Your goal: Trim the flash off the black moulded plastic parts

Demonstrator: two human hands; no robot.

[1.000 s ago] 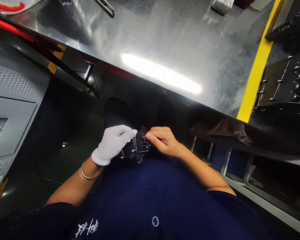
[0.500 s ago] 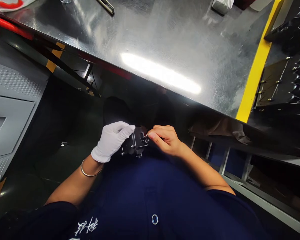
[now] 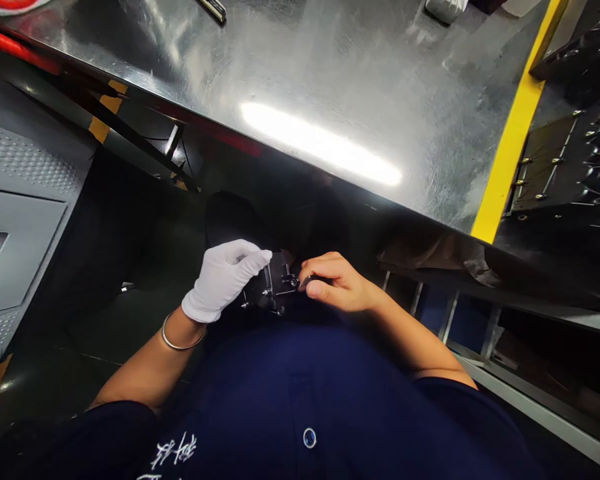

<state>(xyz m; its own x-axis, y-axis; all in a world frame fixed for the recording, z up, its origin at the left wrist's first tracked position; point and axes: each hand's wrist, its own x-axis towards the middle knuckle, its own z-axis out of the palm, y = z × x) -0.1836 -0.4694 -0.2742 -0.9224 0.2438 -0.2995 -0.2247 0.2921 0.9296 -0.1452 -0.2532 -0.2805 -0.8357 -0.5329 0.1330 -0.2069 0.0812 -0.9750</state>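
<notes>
A small black part with metal pins (image 3: 275,288) is held in my lap, below the edge of the steel table (image 3: 330,87). My left hand (image 3: 225,279), in a white glove, is wrapped around the part's left side. My bare right hand (image 3: 333,281) pinches at the part's right edge with curled fingers; what sits between the fingertips is too small to make out.
A yellow strip (image 3: 513,133) borders the table on the right. Beyond it lie black trays of similar parts (image 3: 575,160). A dark tool (image 3: 213,8) and a white object (image 3: 443,8) lie at the table's far edge. A grey cabinet (image 3: 20,227) stands at left.
My right hand's fingers have curled in tighter against the part's right edge. The thin pin seen at its fingertips earlier no longer shows. My left hand has barely shifted.
</notes>
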